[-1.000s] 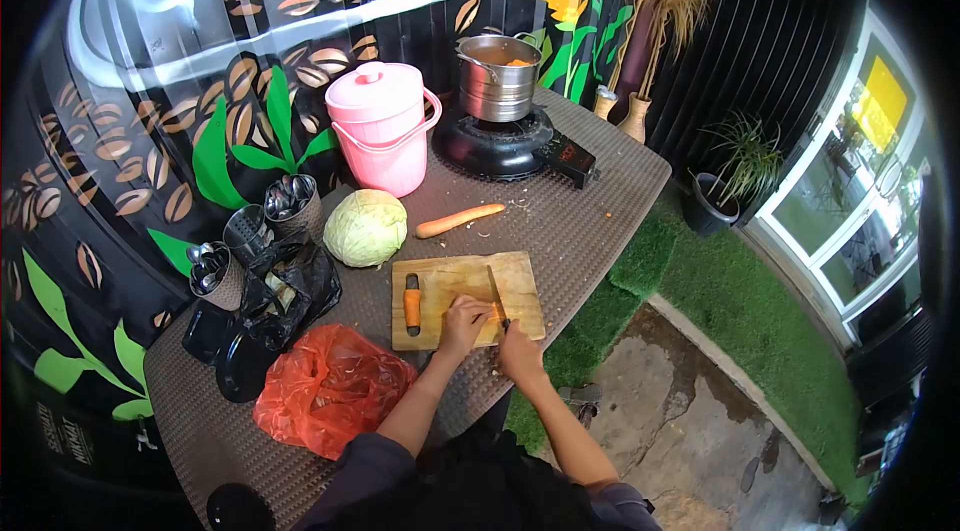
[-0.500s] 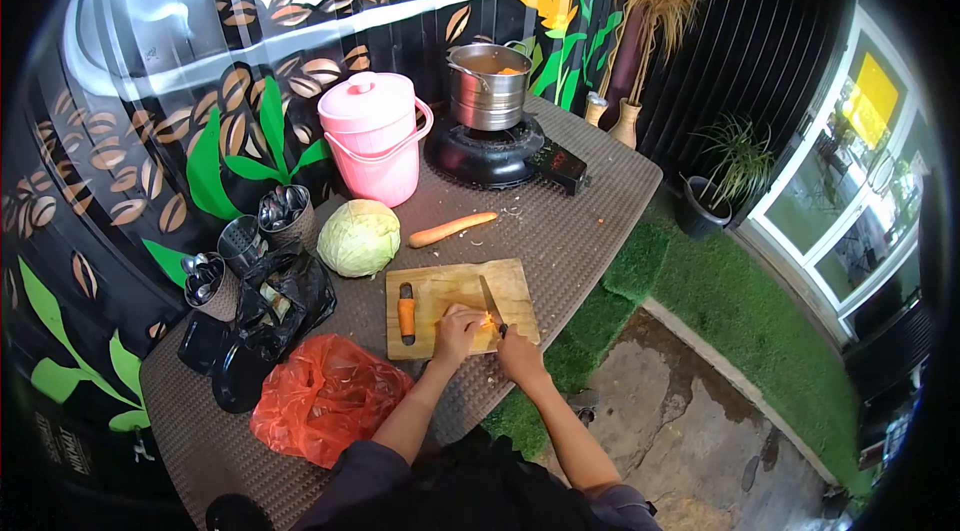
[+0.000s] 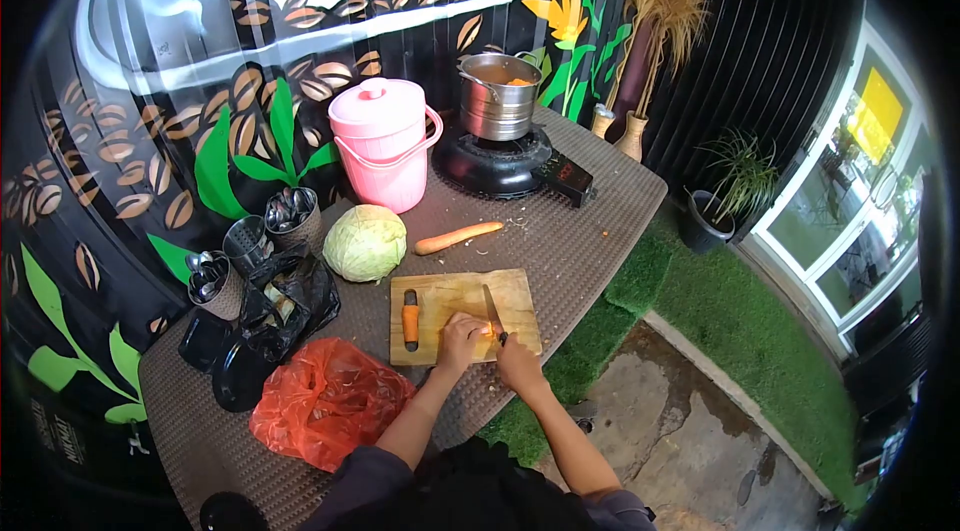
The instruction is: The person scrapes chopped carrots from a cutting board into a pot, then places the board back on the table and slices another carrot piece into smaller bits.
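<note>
My right hand [image 3: 519, 363] is closed round the black handle of a knife [image 3: 493, 307], whose blade points away from me over the wooden cutting board [image 3: 440, 294]. Pressed down on the board, my left hand [image 3: 463, 338] holds a small orange carrot piece [image 3: 489, 329] against the blade. At the board's left side lies a peeler [image 3: 410, 320] with an orange middle and dark ends. Beyond the board are a whole carrot [image 3: 459, 237] and a pale green cabbage [image 3: 365, 244].
A steel pot [image 3: 498, 99] stands on a black stove [image 3: 493, 163], beside a lidded pink bucket [image 3: 384, 145]. Left are cutlery holders [image 3: 214, 287], a black bag [image 3: 290, 299] and a red plastic bag [image 3: 329, 401]. The table edge [image 3: 606, 281] runs along the right.
The whole view has shifted slightly. The knife blade stands a little more upright beside the carrot piece, and my hands remain close together at the board's near edge.
</note>
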The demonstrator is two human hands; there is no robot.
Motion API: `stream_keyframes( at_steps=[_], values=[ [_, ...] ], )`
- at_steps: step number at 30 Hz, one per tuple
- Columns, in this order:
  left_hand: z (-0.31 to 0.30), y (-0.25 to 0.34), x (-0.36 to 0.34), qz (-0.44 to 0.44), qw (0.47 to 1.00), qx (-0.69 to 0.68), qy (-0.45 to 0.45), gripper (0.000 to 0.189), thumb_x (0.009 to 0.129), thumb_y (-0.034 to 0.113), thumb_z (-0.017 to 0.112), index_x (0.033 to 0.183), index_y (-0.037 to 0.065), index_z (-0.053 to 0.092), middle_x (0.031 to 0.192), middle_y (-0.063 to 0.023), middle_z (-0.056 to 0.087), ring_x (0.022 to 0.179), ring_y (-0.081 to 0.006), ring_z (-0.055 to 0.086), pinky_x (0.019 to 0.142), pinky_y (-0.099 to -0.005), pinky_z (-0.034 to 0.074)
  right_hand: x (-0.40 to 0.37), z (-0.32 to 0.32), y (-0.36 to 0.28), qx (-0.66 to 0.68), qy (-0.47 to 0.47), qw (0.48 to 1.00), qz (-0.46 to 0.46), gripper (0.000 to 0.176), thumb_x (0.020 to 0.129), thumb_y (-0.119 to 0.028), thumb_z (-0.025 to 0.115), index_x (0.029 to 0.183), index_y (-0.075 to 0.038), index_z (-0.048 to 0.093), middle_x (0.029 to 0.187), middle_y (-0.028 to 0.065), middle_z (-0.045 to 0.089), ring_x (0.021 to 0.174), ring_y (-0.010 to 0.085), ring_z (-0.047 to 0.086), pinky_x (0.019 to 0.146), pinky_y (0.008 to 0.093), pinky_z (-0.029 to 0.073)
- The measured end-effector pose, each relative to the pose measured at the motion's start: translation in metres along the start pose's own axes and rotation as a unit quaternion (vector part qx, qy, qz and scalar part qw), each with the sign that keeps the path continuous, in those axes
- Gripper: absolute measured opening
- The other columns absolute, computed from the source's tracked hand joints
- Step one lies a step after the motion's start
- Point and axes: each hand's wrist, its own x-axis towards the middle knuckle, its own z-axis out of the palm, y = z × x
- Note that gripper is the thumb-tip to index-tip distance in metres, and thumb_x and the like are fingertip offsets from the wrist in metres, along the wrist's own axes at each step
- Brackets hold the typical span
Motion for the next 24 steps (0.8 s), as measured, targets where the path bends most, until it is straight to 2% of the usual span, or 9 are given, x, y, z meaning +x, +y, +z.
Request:
stream_keyframes(
  at_steps=[2, 6, 11, 15, 17, 18, 20, 22, 24],
  values=[
    [0.0, 0.0, -0.001, 0.018, 1.0, 0.012, 0.003, 0.011, 0.076, 0.003, 0.068, 0.086, 0.002, 0.074, 0.086, -0.0106, 0.069, 0.088, -0.0253, 0.061, 0.078, -0.0351, 0.05, -0.01, 0.007, -0.005, -0.041, -0.015, 0.999, 0.029, 0.025, 0.091, -0.018, 0.046, 0.105, 0.003, 0.044, 0.088, 0.0303, 0.065, 0.088, 0.0441, 0.065, 0.077, 0.0535, 0.051],
    [0.002, -0.002, 0.001, 0.023, 1.0, 0.006, 0.01, 0.011, 0.077, 0.003, 0.067, 0.086, 0.002, 0.073, 0.085, -0.011, 0.068, 0.088, -0.0258, 0.062, 0.078, -0.0354, 0.051, -0.01, 0.032, -0.014, -0.005, 0.02, 0.997, 0.081, 0.023, 0.093, -0.019, 0.045, 0.104, 0.001, 0.045, 0.086, 0.028, 0.066, 0.086, 0.0424, 0.067, 0.076, 0.0534, 0.052],
    [-0.006, 0.01, -0.001, 0.026, 1.0, 0.016, -0.002, 0.011, 0.078, 0.0, 0.062, 0.084, 0.0, 0.071, 0.088, -0.0116, 0.069, 0.089, -0.0258, 0.062, 0.08, -0.0368, 0.051, 0.008, 0.019, 0.004, -0.026, 0.016, 1.0, 0.006, 0.025, 0.094, -0.022, 0.045, 0.104, 0.001, 0.045, 0.084, 0.0269, 0.066, 0.081, 0.0427, 0.066, 0.072, 0.0526, 0.052],
    [0.0, -0.005, -0.003, 0.061, 0.998, 0.025, 0.008, 0.011, 0.079, 0.0, 0.062, 0.085, -0.001, 0.071, 0.087, -0.0121, 0.069, 0.089, -0.0263, 0.062, 0.08, -0.0367, 0.051, -0.004, 0.034, 0.008, -0.053, 0.021, 0.998, 0.003, 0.024, 0.094, -0.02, 0.044, 0.104, 0.001, 0.045, 0.084, 0.0273, 0.066, 0.081, 0.0424, 0.067, 0.071, 0.0516, 0.053],
    [-0.001, -0.001, -0.003, 0.041, 0.999, 0.003, 0.011, 0.011, 0.078, -0.001, 0.061, 0.085, -0.001, 0.071, 0.086, -0.0127, 0.068, 0.09, -0.0271, 0.062, 0.08, -0.0369, 0.051, -0.007, 0.056, 0.004, -0.057, 0.115, 0.991, 0.031, 0.021, 0.094, -0.017, 0.043, 0.104, 0.002, 0.046, 0.084, 0.0282, 0.066, 0.083, 0.0417, 0.067, 0.069, 0.0501, 0.055],
    [-0.001, 0.001, -0.003, 0.041, 0.999, 0.002, 0.01, 0.011, 0.078, -0.001, 0.061, 0.085, -0.001, 0.071, 0.086, -0.0127, 0.068, 0.09, -0.0271, 0.062, 0.08, -0.0369, 0.051, -0.008, 0.05, 0.0, -0.057, 0.115, 0.991, 0.031, 0.021, 0.094, -0.017, 0.043, 0.104, 0.002, 0.046, 0.084, 0.0282, 0.066, 0.083, 0.0417, 0.067, 0.069, 0.0501, 0.055],
    [-0.003, 0.006, -0.001, 0.036, 0.999, -0.011, 0.018, 0.011, 0.078, -0.001, 0.062, 0.084, -0.002, 0.07, 0.085, -0.013, 0.068, 0.089, -0.0276, 0.062, 0.079, -0.0373, 0.05, -0.005, 0.028, -0.015, -0.021, 0.039, 0.997, 0.059, 0.02, 0.094, -0.014, 0.042, 0.104, 0.003, 0.046, 0.085, 0.0291, 0.065, 0.086, 0.0414, 0.067, 0.068, 0.0489, 0.056],
    [-0.004, 0.006, -0.003, 0.031, 0.999, -0.004, 0.014, 0.011, 0.078, -0.001, 0.062, 0.084, -0.001, 0.07, 0.084, -0.0129, 0.068, 0.089, -0.0275, 0.061, 0.079, -0.0374, 0.05, 0.001, 0.02, -0.011, -0.027, 0.04, 0.998, 0.043, 0.02, 0.093, -0.014, 0.043, 0.104, 0.003, 0.045, 0.084, 0.0279, 0.066, 0.085, 0.0405, 0.067, 0.068, 0.0482, 0.056],
    [-0.004, 0.005, 0.0, 0.027, 1.0, -0.002, 0.013, 0.011, 0.078, -0.001, 0.062, 0.084, -0.001, 0.07, 0.083, -0.0127, 0.067, 0.088, -0.0274, 0.061, 0.079, -0.0375, 0.05, 0.0, 0.009, -0.006, -0.057, 0.01, 0.998, -0.013, 0.021, 0.092, -0.015, 0.046, 0.104, 0.002, 0.046, 0.081, 0.0256, 0.067, 0.082, 0.0381, 0.068, 0.065, 0.0464, 0.056]
  ],
)
